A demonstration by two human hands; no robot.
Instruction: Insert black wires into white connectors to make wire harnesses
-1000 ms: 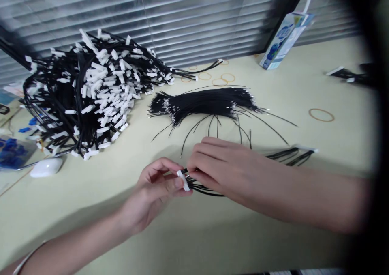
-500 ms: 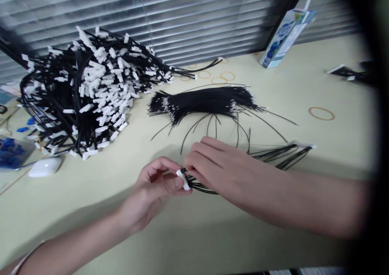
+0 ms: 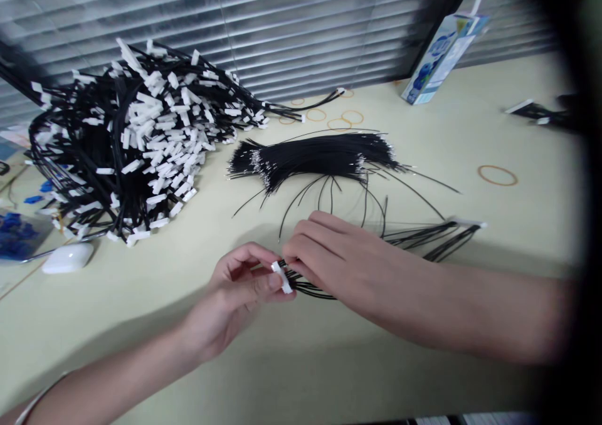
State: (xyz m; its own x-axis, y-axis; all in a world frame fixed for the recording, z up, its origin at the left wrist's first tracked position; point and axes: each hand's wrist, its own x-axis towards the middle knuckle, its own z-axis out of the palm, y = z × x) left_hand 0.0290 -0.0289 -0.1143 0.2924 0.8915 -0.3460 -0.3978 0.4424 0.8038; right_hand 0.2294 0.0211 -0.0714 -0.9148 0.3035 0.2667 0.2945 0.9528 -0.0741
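Note:
My left hand (image 3: 237, 296) pinches a small white connector (image 3: 281, 277) between thumb and fingers. My right hand (image 3: 338, 259) is closed on thin black wires (image 3: 310, 289) that run into that connector. These wires trail right across the pale table (image 3: 301, 362) to another white connector (image 3: 465, 224). Behind my hands lies a bundle of loose black wires (image 3: 315, 157) with bare metal tips, a few strands straying toward my right hand.
A big heap of finished black harnesses with white connectors (image 3: 136, 136) fills the left. A white mouse (image 3: 67, 257) and blue parts (image 3: 16, 234) lie at far left. Rubber bands (image 3: 497, 175) are scattered about. A blue-white carton (image 3: 442, 52) leans by the window blinds (image 3: 282, 24).
Both hands have edged slightly left with the connector and wires; the trailing wire end at right shifted a little. The grips look unchanged.

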